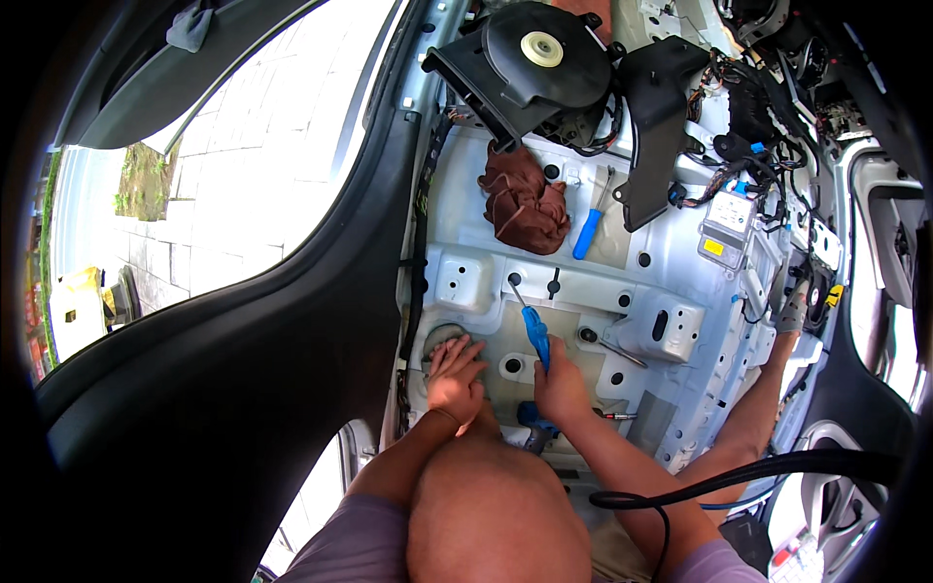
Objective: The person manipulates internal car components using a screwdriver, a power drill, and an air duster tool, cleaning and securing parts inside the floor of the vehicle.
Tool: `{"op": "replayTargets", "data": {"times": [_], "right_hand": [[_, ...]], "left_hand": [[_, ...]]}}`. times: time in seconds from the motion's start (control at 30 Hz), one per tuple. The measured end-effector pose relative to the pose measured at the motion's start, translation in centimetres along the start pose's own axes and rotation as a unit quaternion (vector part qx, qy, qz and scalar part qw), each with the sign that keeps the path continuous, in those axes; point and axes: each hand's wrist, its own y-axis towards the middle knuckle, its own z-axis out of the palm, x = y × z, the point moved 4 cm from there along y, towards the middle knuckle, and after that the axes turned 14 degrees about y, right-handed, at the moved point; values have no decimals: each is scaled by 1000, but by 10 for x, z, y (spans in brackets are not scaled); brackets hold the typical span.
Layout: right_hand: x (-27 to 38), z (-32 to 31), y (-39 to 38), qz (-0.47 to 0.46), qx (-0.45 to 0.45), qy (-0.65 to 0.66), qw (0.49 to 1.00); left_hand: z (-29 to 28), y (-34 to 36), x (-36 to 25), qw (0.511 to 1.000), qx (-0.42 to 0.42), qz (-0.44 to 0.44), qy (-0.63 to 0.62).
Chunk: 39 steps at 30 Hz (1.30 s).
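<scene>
My right hand (560, 387) is closed around a blue-handled screwdriver (536, 335), its shaft angled up over the bare metal car floor (457, 233). Left of it, my left hand (457, 384) lies with fingers apart on something grey and rounded (442, 340), mostly hidden beside my bent leg (501, 496). Below the screwdriver, partly behind my right hand, is a dark blue power tool (535, 418). A metal hand tool (622, 355) lies to the right. Farther up are a second blue screwdriver (588, 228) and a crumpled brown cloth (525, 199).
A black fan-like housing (505, 68), a black bracket (651, 117), wiring looms (758, 117) and a silver module (724, 228) fill the top and right. Dark door trim (243, 379) borders the left. My outstretched leg (748, 418) and black cables (739, 476) cross the lower right.
</scene>
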Motion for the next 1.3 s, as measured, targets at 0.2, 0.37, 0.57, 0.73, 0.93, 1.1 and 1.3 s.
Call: {"op": "replayTargets", "data": {"times": [0.2, 0.37, 0.57, 0.73, 0.93, 1.1, 1.3], "right_hand": [[-21, 4, 27, 245, 214, 577, 749], [-12, -3, 33, 258, 224, 537, 771], [-9, -3, 23, 193, 136, 374, 897], [-23, -12, -24, -7, -31, 114, 993], [-37, -44, -74, 101, -96, 176, 974], [-78, -84, -82, 156, -184, 319, 917], [-73, -91, -63, 175, -166, 295, 925]], "left_hand": [[-3, 2, -2, 1000, 3, 4, 3], [-2, 1, -2, 1000, 2, 7, -3], [1, 0, -1, 1000, 8, 8, 19], [2, 1, 0, 999, 8, 15, 30], [4, 0, 1, 999, -2, 14, 35], [1, 1, -3, 999, -3, 20, 34], [3, 1, -3, 999, -3, 19, 38]]}}
